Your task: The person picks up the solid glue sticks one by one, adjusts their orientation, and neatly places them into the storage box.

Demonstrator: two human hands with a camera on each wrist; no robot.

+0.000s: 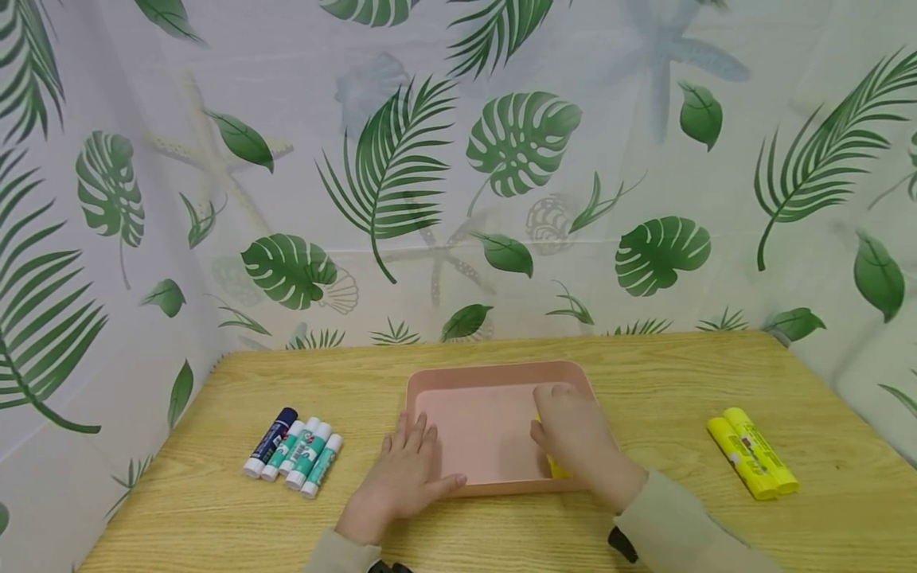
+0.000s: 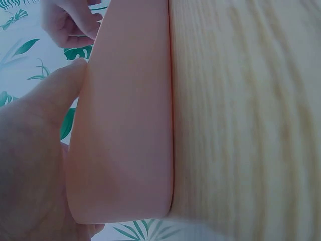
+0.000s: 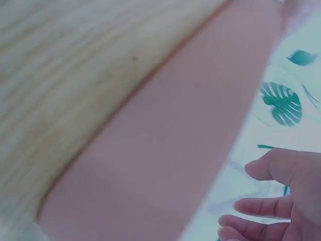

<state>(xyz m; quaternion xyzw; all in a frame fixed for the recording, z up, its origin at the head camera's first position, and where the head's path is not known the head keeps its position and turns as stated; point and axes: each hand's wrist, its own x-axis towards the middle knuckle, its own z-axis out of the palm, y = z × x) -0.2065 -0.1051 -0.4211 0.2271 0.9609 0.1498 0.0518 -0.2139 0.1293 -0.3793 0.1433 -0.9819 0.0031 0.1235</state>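
Note:
A pink rectangular tray [image 1: 494, 487] lies on the wooden table. My left hand [image 1: 401, 477] rests at its near left corner, fingers spread along the left side and thumb on the near rim; the left wrist view shows this thumb [image 2: 65, 85] at the rim's edge. Over the right part of the tray is my right hand [image 1: 573, 426]. Beneath it a yellow glue stick [image 1: 558, 469] lies in the tray, mostly hidden by the hand. In the right wrist view, the thumb and loosely bent fingers of the right hand [image 3: 291, 201] are apart, with nothing visible between them.
At the left lie several glue sticks side by side: a dark blue one [image 1: 272, 442] and teal-and-white ones [image 1: 310, 455]. Two yellow glue sticks [image 1: 752, 454] lie together at the right. A leaf-printed cloth [image 1: 444, 199] hangs behind the table [image 1: 666, 382].

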